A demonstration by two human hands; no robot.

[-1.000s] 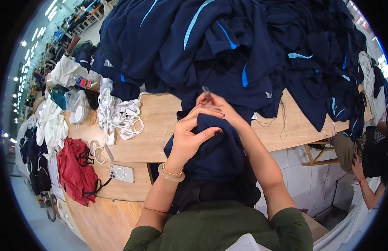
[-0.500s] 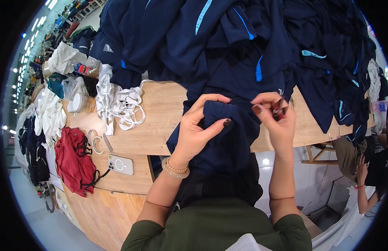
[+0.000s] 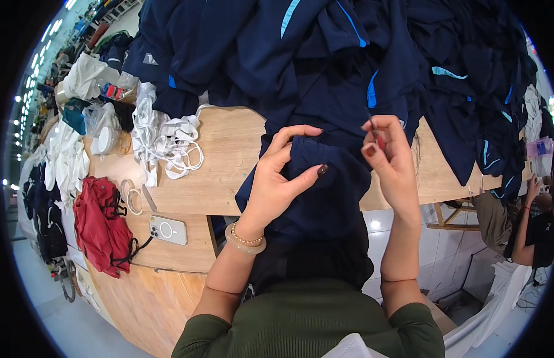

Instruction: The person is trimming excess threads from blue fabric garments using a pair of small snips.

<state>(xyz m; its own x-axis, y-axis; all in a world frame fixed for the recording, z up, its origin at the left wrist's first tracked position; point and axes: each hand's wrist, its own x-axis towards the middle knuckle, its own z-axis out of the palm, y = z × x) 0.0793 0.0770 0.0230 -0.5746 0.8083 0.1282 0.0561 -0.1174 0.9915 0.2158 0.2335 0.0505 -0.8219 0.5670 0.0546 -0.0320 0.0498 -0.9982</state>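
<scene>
My left hand [image 3: 275,188] holds a navy garment [image 3: 324,179] in front of me, thumb on one side and fingers curled round its folded edge. The cloth hangs over the table edge onto my lap. Just right of it, my right hand [image 3: 393,161] is raised with fingers bent round small thread snips [image 3: 379,141]. Their thin dark tip points up and a bit of red shows between the fingers; the rest is hidden in the palm. This hand is apart from the held fold.
A big heap of navy garments [image 3: 241,65] with blue strips covers the far side. White straps [image 3: 175,146], a phone [image 3: 168,230], a tape roll [image 3: 135,201] and a red bag [image 3: 99,227] lie left on the wooden table [image 3: 223,155]. Another person's arm [image 3: 523,221] shows at right.
My right hand has lifted slightly, and the snips have turned from lying in the palm to pointing upward. The left hand keeps its grip on the cloth. The view has shifted a little.
</scene>
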